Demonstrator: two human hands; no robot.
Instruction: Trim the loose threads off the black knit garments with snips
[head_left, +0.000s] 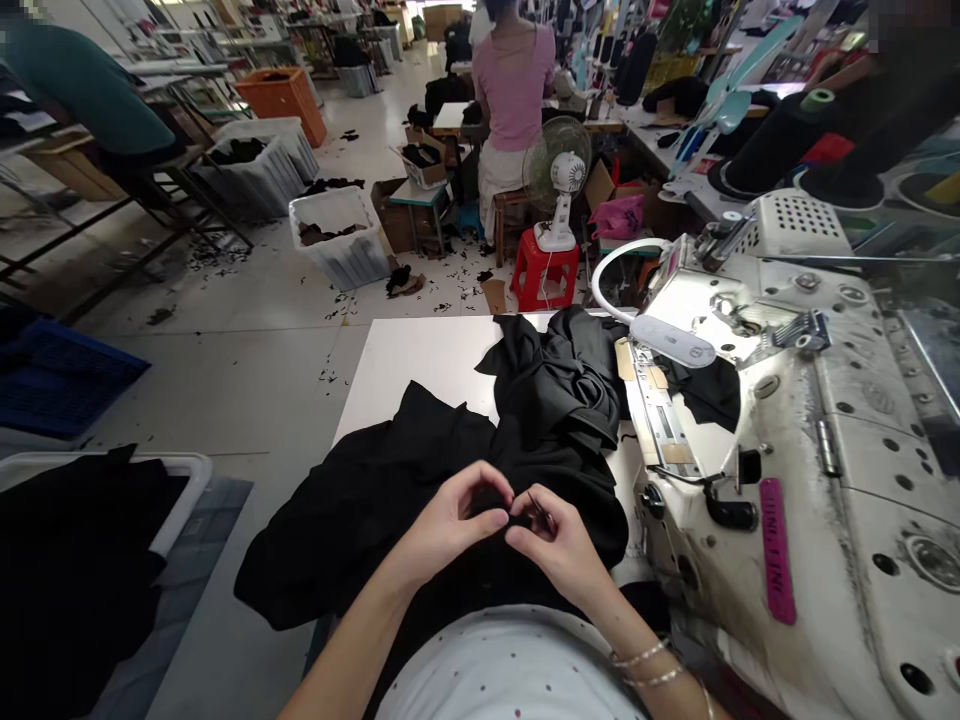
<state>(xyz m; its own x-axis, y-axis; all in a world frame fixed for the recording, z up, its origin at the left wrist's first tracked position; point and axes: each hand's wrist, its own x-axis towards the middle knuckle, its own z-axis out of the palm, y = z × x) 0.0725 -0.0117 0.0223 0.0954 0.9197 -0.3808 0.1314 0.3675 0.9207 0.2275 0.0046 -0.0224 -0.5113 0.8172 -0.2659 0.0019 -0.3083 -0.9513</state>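
Note:
My left hand (463,515) and my right hand (553,540) meet close together in front of my body. Between their pinched fingertips is an edge of black fabric (375,490). A thin dark thing, perhaps a small tool, shows among my right fingers, too small to make out. The cloth spreads from my lap over the white table (409,350). Beyond my hands, a crumpled heap of black fabric (562,380) lies against the sewing machine (810,400). A lit lamp (671,340) on a bent neck shines on the machine's plate.
To my left stands a white-rimmed bin (199,490) full of black cloth. A fan (562,185) sits on a red stool (546,270) past the table. One person in pink (514,75) and another in teal (75,85) are nearby. Thread cones (780,145) stand right.

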